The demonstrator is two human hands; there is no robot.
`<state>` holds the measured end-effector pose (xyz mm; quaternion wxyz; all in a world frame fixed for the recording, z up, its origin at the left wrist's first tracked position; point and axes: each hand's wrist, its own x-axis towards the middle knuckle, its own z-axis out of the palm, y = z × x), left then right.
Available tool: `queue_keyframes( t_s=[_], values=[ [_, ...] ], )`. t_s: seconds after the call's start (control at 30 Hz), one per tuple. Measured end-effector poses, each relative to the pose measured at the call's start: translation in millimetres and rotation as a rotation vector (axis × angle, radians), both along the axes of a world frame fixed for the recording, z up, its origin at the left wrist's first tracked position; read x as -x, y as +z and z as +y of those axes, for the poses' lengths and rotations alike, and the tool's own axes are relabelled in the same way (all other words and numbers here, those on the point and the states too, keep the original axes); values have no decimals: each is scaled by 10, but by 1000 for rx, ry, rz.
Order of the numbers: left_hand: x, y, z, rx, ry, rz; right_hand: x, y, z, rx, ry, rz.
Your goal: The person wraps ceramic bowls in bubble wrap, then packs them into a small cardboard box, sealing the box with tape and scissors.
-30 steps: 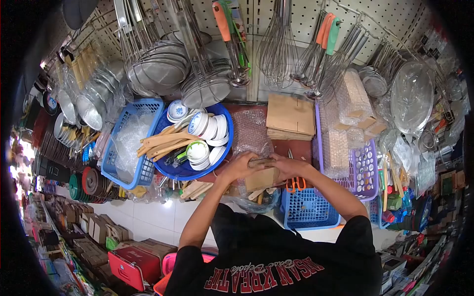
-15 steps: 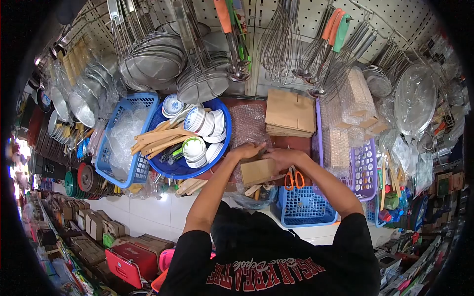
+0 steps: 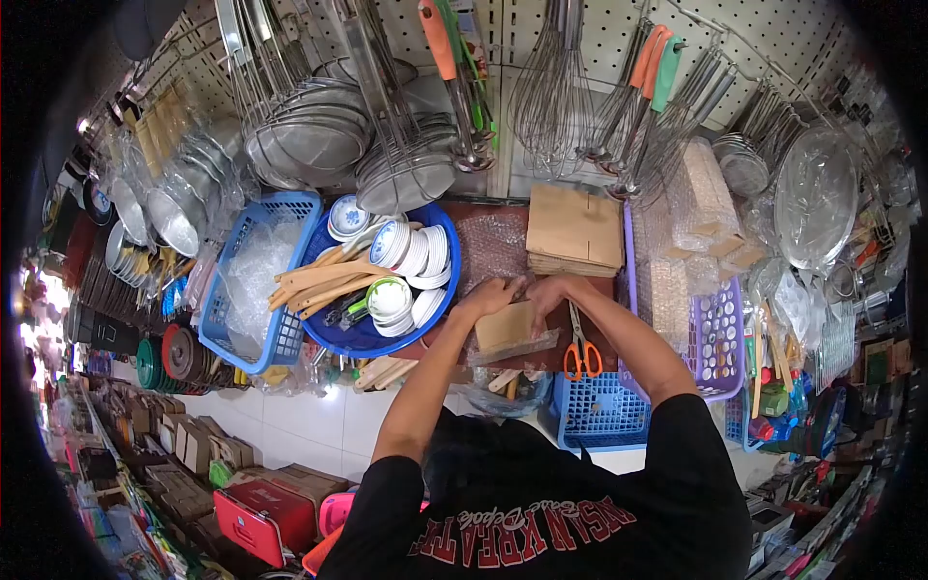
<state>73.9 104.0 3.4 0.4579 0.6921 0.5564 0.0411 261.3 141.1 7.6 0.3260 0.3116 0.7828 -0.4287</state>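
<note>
A small brown cardboard box (image 3: 505,327) lies on the near part of the counter, with clear bubble wrap (image 3: 495,244) beyond it and a strip of the wrap showing along its near edge. My left hand (image 3: 493,296) is closed at the box's far left edge. On the far right corner, my right hand (image 3: 553,294) bends its fingers down along the box's side. Both hands nearly meet, and their fingertips are partly hidden. Orange-handled scissors (image 3: 582,356) lie just right of the box, handles towards me.
Flat cardboard pieces (image 3: 576,228) are stacked behind my right hand. To the left stand a blue basin (image 3: 329,338) of bowls and wooden utensils and a blue basket (image 3: 253,360). A purple basket (image 3: 727,385) holds wrapped boxes at right. Whisks (image 3: 547,106) and strainers (image 3: 307,135) hang above.
My right hand has drawn back from the scissors, whose blades now show. The box has turned slightly, and the wrap strip at its near edge has come into sight. The whole view has shifted a little.
</note>
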Motion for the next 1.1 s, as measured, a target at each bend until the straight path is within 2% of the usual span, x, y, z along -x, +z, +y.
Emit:
queue_keyframes(
  t_s=[0.1,0.17,0.2,0.27,0.33,0.4,0.53,0.63,0.77,0.87,1.1],
  values=[
    [-33,381,-387,-389,31,-168,-31,88,-46,48,-59,27],
    [-78,535,-773,-611,-12,-223,-106,-198,-21,93,-105,82],
    [-89,520,-986,-706,-49,-245,-179,-1260,228,157,81,175],
    [-84,529,-1394,-868,-168,-279,-116,-779,71,133,72,212],
    [-112,523,-1750,-843,-171,-180,-34,-226,-116,199,65,242],
    [-161,424,-1951,-867,-153,-104,-22,-100,-159,296,-45,186],
    [-214,277,-2046,-895,-194,130,13,-183,-68,460,-123,156],
    [-215,175,-1966,-953,-259,298,1,-100,-3,456,-172,98],
    [-200,160,-1813,-1005,-271,415,-50,-106,9,539,-259,172],
    [-142,-10,-1699,-1091,-371,577,-72,-140,12,596,-285,196],
    [-128,-48,-1651,-1077,-362,514,-113,-121,-42,604,-341,154]
  ],
)
